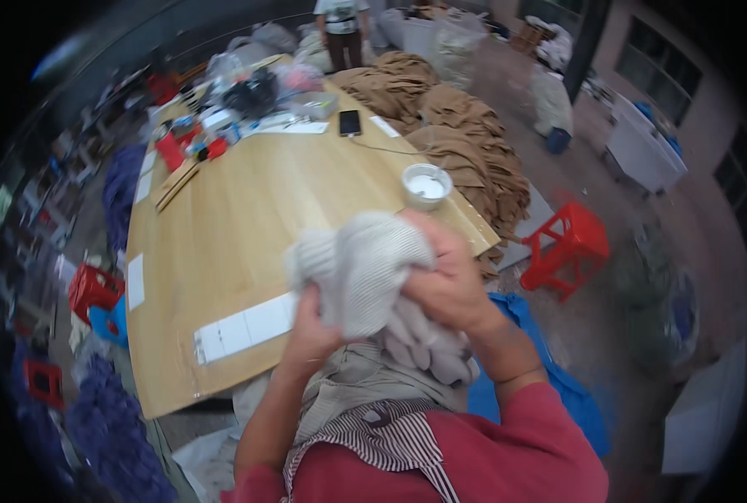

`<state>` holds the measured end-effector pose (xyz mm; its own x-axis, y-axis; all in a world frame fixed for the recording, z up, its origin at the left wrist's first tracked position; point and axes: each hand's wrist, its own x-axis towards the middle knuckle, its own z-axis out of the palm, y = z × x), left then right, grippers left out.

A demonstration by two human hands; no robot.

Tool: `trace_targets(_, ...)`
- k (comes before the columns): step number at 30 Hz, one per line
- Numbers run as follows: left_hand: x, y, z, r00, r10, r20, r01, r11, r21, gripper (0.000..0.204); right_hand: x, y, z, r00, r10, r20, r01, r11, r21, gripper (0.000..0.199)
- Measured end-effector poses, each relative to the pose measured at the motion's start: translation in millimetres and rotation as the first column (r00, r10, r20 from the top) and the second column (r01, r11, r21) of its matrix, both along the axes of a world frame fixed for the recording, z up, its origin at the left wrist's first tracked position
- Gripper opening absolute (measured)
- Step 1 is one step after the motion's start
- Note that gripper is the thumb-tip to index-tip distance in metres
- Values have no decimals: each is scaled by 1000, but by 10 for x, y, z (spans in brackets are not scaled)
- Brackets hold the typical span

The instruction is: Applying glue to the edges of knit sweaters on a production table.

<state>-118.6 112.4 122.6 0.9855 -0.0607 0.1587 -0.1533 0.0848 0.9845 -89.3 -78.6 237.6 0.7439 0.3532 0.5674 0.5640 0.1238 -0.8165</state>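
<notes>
A light grey ribbed knit garment (369,264) is bunched up in front of me, above the near edge of the wooden table. My left hand (313,331) grips its lower left side, the fingers partly hidden behind the cloth. On the right, my right hand (447,272) is closed on the garment's other side. More of the grey knit (428,344) hangs below the right hand and lies over my lap. Which part of the garment is held cannot be made out, as the cloth is folded and somewhat blurred.
Under the work lies a wooden table (239,226) with a white marked strip (243,335), a white tub (426,184) and a black phone (350,123). Brown knit piles (465,134) line its right side. Red stools (566,247) stand on the floor. A person (341,29) stands beyond the table.
</notes>
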Motion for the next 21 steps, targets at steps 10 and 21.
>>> trace_targets(10, 835, -212, 321, 973, -179, 147, 141, 961, 236, 74, 1473, 743, 1332, 779, -155, 607, 89, 987, 137, 27)
trace_targets(21, 1324, 2915, -775, 727, 539, -426, -634, 765, -112, 37, 1557, 1515, -551, 741, 150, 654, 185, 891, -414, 61)
